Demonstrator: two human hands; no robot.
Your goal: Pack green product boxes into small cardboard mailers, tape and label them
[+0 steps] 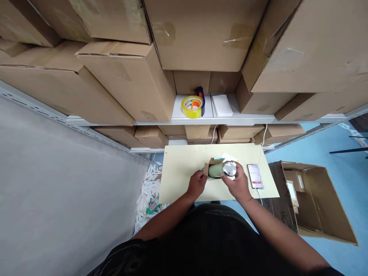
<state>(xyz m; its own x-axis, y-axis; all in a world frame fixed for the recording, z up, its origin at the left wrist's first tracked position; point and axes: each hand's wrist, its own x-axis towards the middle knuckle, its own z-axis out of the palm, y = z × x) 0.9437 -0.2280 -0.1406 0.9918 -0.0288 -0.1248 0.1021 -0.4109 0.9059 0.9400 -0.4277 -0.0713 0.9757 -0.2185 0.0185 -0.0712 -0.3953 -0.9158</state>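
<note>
A green bottle with a shiny metal cap [223, 169] lies on its side on the pale yellow table [178, 172], partly inside a small open cardboard box [212, 162]. My left hand [197, 184] is closed on the box's near end. My right hand [237, 182] is wrapped round the capped end of the bottle. A slip of pale paper [230, 156] lies just behind the box.
A phone [255, 176] on a white cable lies right of my hands. A yellow tape dispenser [193, 105] and a white box [222, 105] sit on the shelf among stacked cartons. An open carton [313, 199] stands on the blue floor at right; white packets [149, 195] lie heaped at left.
</note>
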